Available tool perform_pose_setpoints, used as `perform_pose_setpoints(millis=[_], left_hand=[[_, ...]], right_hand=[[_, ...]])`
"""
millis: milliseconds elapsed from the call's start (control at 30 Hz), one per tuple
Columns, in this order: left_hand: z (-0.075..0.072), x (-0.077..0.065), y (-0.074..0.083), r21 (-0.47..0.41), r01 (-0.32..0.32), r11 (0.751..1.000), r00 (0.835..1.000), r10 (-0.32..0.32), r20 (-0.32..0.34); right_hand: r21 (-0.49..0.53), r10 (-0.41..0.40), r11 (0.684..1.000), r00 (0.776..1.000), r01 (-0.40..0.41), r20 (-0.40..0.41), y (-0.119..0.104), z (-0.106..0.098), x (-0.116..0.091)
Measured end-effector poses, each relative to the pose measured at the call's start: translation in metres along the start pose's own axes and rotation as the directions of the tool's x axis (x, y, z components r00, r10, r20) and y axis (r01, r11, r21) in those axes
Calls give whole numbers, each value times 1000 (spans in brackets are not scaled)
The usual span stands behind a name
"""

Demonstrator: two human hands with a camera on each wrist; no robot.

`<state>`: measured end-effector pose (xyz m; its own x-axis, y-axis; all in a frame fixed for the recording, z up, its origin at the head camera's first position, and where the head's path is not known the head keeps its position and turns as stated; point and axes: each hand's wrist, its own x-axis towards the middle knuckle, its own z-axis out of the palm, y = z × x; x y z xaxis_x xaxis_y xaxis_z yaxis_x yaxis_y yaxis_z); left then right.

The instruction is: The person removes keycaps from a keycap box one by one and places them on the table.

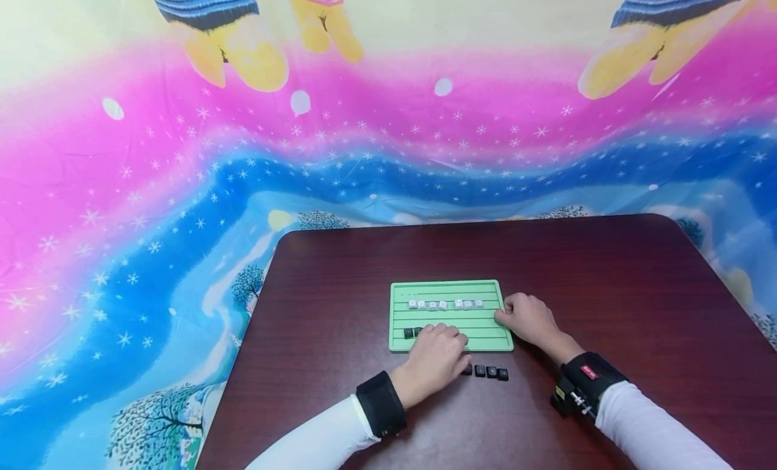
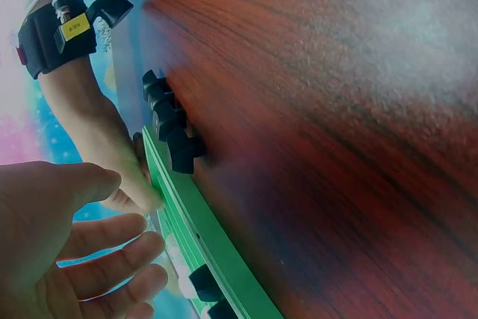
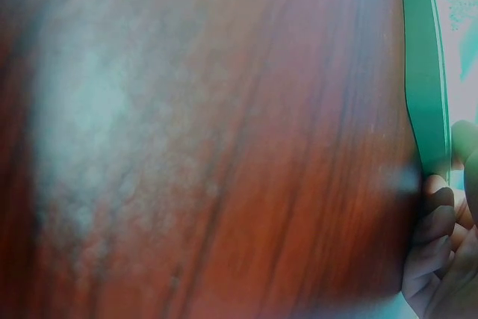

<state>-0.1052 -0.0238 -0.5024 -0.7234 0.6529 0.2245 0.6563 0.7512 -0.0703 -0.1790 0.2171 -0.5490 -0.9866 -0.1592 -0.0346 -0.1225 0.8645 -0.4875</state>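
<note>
A green grooved board point(image 1: 485, 333) lies on the table. On an upper groove sits a row of several white keycaps point(image 1: 432, 305); black keycaps point(image 1: 408, 333) sit lower left, partly hidden by my left hand point(image 1: 434, 359). That hand hovers over the board's front edge. In the left wrist view its thumb and loosely bent fingers point(image 2: 112, 259) stand apart, holding nothing. At the board's right edge, my right hand point(image 1: 534, 320) pinches the rim between thumb and curled fingers point(image 3: 437, 222). More black keycaps point(image 1: 492, 372) form a row on the table in front of the board.
The dark reddish wooden table point(image 1: 328, 301) has rounded far corners. Behind it hangs a colourful cloth point(image 1: 388, 133) with snowflakes and cartoon figures. Each wrist wears a black band point(image 1: 380, 402) over a white sleeve's end.
</note>
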Motion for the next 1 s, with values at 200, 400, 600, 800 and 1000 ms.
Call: perform_pose_setpoints(millis=[200, 400, 600, 800, 1000], left_hand=[[1, -1, -4, 8, 17, 1000, 1000, -17, 0], [1, 0, -7, -11, 31, 999, 999, -31, 7], [2, 2, -9, -19, 37, 999, 999, -37, 1], [2, 5, -14, -27, 55, 998, 998, -56, -15], [2, 7, -16, -32, 71, 997, 997, -72, -19]], right_hand=[[4, 8, 1000, 1000, -8, 7, -1, 0, 0], [6, 17, 1000, 1000, -18, 11, -1, 0, -1], [11, 13, 1000, 1000, -14, 13, 0, -1, 0], [8, 3, 1000, 1000, -3, 7, 0, -1, 0], [15, -3, 1000, 1000, 3, 7, 0, -1, -1]])
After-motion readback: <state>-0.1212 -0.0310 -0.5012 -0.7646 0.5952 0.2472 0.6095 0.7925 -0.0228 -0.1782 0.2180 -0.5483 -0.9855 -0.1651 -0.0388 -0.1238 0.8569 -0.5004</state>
